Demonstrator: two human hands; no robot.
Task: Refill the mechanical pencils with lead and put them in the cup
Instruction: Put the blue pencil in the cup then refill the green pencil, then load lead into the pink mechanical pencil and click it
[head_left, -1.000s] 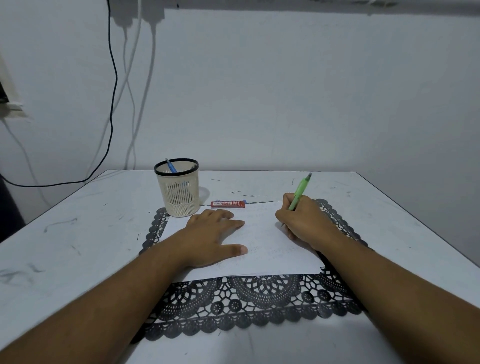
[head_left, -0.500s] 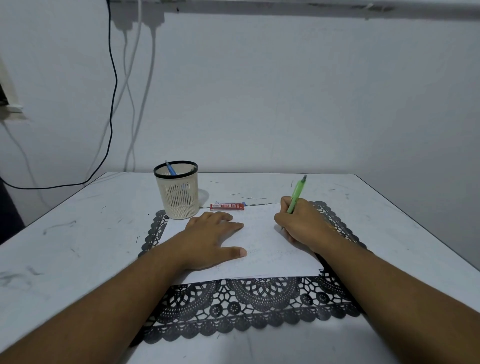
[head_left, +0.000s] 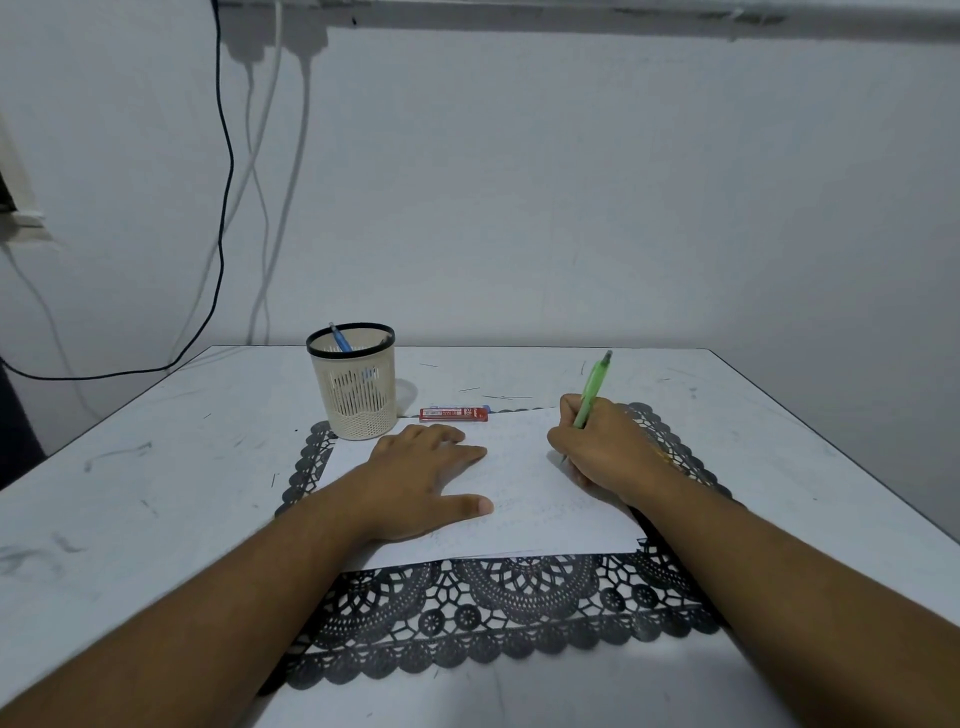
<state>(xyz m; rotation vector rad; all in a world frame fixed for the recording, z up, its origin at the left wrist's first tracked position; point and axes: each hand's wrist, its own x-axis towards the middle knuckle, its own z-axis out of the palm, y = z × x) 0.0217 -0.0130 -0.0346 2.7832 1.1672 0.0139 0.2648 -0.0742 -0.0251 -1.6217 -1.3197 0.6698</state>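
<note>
Barely anything has shifted since a second ago: the right hand (head_left: 608, 452) has slid a touch toward the left hand across the sheet of paper (head_left: 524, 483), and the green mechanical pencil (head_left: 592, 387) it carries has come along, leaning about the same way. That right grip is wrapped around the green pencil in a normal writing hold, fingers curled round the lower barrel, the clicker end poking up and away from the person, the tip down at the paper just under the knuckles. Whether the tip actually touches the sheet I can't tell, the fingers hide most of it. The left hand (head_left: 431, 478) hasn't budged; it lies flat, palm down, fingers straight and a bit spread, thumb stuck out toward the right hand, pressing on the paper and holding nothing. Just beyond the left fingertips stands the cream mesh cup (head_left: 354, 387) with the black rim, upright at the far left corner of the black lace placemat (head_left: 498, 618), and a blue pencil (head_left: 340, 338) leans inside it with its top sticking out over the rim. Between the cup and the right grip, past the far edge of the paper, a red lead case (head_left: 453, 414) lies flat on the white counter (head_left: 156, 493). A few faint pencil marks show on the paper between the two hands.
</note>
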